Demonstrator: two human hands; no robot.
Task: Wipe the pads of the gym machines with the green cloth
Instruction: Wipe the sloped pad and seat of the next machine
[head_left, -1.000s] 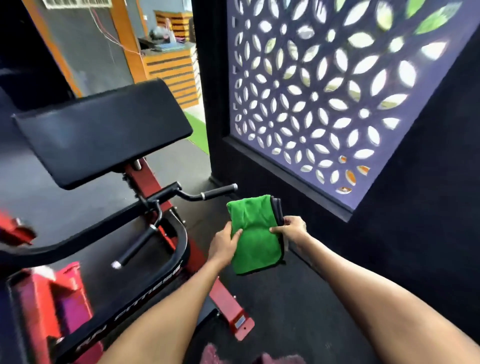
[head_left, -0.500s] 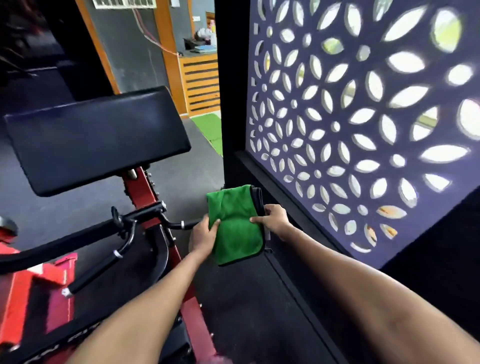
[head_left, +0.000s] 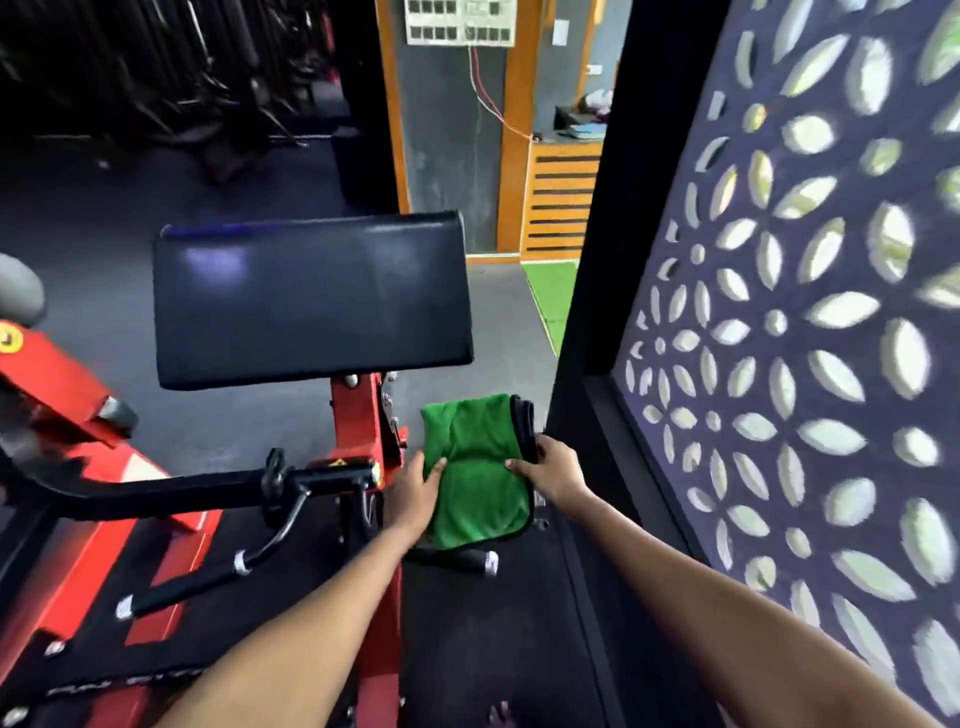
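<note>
In the head view, the folded green cloth (head_left: 478, 470) was held in the air between both hands, near and to the right of the black pad (head_left: 311, 299), touching neither the pad nor the machine. The left hand (head_left: 415, 493) was seen with its grip pinching the cloth's left edge, thumb on top; the right hand (head_left: 553, 470) was seen with its grip pinching the right, dark-trimmed edge in the same way.

Several risks were judged from this position. The cloth was held only at its two side edges, so a fold could fall open or the lower half could sag and drag when it was lifted to the pad. The pad was tilted and stood higher and farther than the hands; a reach over the machine could be spoiled by a forearm being caught on the black handlebar (head_left: 218, 488) or its near grips (head_left: 192, 584), which lay directly between the left arm and the pad.

The red frame (head_left: 358, 415) and its upright post were noted just left of the cloth. A patterned cut-out screen (head_left: 789, 364) closed off the right side, leaving a narrow strip of dark floor (head_left: 498, 649) to stand on. A wooden counter (head_left: 561, 197) and a green mat (head_left: 553, 296) were seen far behind.
</note>
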